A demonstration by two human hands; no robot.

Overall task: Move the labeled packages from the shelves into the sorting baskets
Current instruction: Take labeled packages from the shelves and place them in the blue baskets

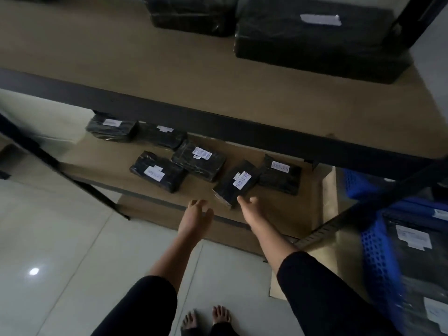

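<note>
- Dim storeroom: pale tiled floor, black metal rack with brown board shelves, low shelf close to the floor.
- Right hand reaching down to the near end of a black-wrapped package tagged "RETURN"; thumb touching the near edge, near corner seemingly tipped up off the board; fingers hidden behind the package, so a closed hold cannot be confirmed.
- Left hand just left of that package, over the shelf's front lip, fingers relaxed and spread, holding nothing, touching nothing as far as visible.
- Just right of the held end and a little farther back: second "RETURN" package, touching or slightly under the first.
- Left and beyond the grip: two more tagged packages side by side, labels too blurred to read.
- Farther left, at the back under the shelf above: two more packages, white tags, text unreadable.
- Well above the grip, upper shelf: two large black-wrapped parcels, one with a white strip on top.
- Far right of the grip: blue perforated basket with labeled black packages already inside.
- Progress, as a judgement: sorting well under way but unfinished; some packages in the basket, six left on the low shelf, two parcels above, one pickup just starting.
- Next step likely: firm hold on the "RETURN" package, lift clear of its neighbour, carry right to the basket.
</note>
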